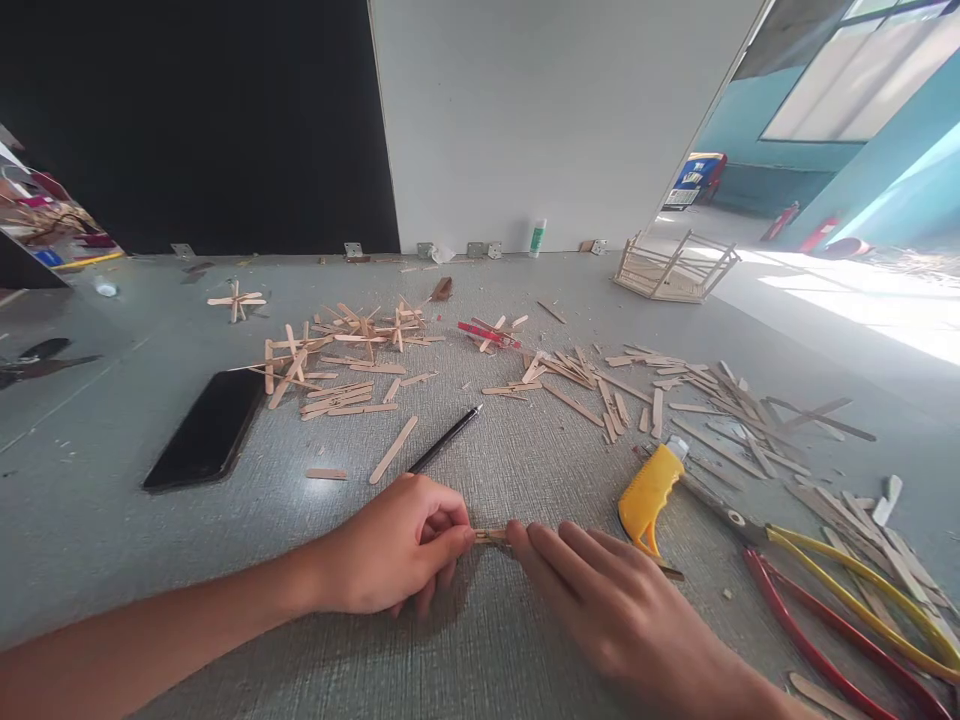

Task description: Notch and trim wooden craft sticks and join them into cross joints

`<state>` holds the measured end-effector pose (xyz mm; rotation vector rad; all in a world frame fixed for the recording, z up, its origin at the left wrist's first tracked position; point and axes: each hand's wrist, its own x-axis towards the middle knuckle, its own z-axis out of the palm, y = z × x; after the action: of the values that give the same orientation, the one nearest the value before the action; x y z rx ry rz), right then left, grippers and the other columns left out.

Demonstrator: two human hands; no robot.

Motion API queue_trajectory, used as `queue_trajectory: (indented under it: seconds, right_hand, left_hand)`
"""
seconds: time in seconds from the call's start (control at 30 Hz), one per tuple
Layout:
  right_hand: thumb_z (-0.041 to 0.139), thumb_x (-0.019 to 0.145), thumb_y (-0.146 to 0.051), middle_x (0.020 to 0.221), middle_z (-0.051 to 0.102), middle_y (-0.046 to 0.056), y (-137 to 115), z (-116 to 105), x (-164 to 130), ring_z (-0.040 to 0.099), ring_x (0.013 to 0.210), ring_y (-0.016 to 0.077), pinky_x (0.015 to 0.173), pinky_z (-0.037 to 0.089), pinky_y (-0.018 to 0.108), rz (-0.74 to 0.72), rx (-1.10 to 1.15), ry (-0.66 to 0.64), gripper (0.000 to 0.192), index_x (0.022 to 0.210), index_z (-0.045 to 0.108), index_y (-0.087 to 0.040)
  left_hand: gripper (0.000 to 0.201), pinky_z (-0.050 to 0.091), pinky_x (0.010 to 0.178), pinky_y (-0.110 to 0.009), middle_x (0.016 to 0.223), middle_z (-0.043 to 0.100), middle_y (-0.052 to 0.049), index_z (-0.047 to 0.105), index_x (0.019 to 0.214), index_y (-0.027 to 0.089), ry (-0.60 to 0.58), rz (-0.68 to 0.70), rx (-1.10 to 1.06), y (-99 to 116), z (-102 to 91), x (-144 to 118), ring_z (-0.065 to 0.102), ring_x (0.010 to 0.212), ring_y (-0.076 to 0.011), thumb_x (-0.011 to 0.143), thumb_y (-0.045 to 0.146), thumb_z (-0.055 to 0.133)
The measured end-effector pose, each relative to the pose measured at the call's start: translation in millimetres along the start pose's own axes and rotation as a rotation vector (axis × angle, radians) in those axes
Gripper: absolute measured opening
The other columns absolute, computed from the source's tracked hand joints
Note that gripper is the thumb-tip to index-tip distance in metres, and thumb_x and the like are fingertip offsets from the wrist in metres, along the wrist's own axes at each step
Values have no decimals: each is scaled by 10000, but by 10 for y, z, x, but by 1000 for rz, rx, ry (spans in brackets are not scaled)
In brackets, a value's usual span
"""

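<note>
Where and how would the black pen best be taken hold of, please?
Probably mid-barrel on the black pen, coming from above and its right, pinching across its length. It lies flat and diagonal, tip pointing away; its near end reaches the left hand's outline, and a craft stick lies close on its left, leaving its right side freer.

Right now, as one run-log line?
left hand: pinching wood piece | right hand: touching other end | pen: beyond left hand | yellow tool: near right hand
</note>
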<state>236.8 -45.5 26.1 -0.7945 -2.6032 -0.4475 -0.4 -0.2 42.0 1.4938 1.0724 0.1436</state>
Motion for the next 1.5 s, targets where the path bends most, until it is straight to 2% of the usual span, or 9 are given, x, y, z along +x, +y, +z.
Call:
queue_trajectory:
  seconds: [0.13,0.23,0.33,0.43,0.77,1.07,1.3,1.5]
  right_hand:
    - [307,983,48,809,744,92,-27,-5,-9,667,574,192,461,562,332,-6,-79,-14,387,1148,656,36]
    - [313,940,62,870,760,121,-47,-15,-14,678,595,197,463,561,328,-21,-116,-40,414,1149,669,34]
    - [359,896,56,930,764,142,-64,-13,-14,691,634,212,486,574,336,-28,-141,-57,410,1149,680,30]
    - [419,871,43,906,754,119,-77,-1,-11,678,618,205,485,577,330,-21,-159,-80,384,1142,689,19]
    - [458,873,47,864,733,99,-89,0,13,676,611,208,458,573,343,-24,-159,-74,339,1129,677,26]
    - [479,885,27,830,730,86,-105,31,4,670,587,201,454,576,342,-6,-160,-52,317,1119,693,15]
    - [393,967,35,782,719,68,-74,9,28,664,565,183,449,560,329,-2,-148,0,333,1088,702,13]
    - [353,993,22,810,734,85,-68,32,-6,668,591,185,474,574,331,3,-102,-7,357,1124,685,24]
  left_hand:
    - [310,355,286,-93,610,557,47,552,782,181,0,17,4,0,2,5,517,401,-63,1000,398,508]
    - [329,350,292,-90,618,550,49,550,781,181,5,39,4,-7,2,2,514,399,-56,1001,424,513]
    - [334,357,297,-96,611,553,49,548,782,180,11,52,1,-24,6,-1,512,392,-56,1001,429,513]
    - [342,363,299,-107,595,546,53,540,770,181,15,64,-1,-41,10,4,506,382,-60,1000,432,508]
    - [398,371,306,-116,593,530,54,534,756,180,16,69,-15,-47,23,7,502,373,-59,993,499,509]
    - [354,385,321,-117,588,546,49,538,759,174,12,67,-17,-57,29,6,529,381,-64,1004,428,505]
    - [334,393,321,-132,593,555,55,524,770,183,-2,63,-40,-73,9,8,540,371,-74,1000,425,515]
    - [348,400,333,-129,599,548,64,520,775,189,-19,71,-54,-55,-6,12,522,362,-61,1011,443,507]
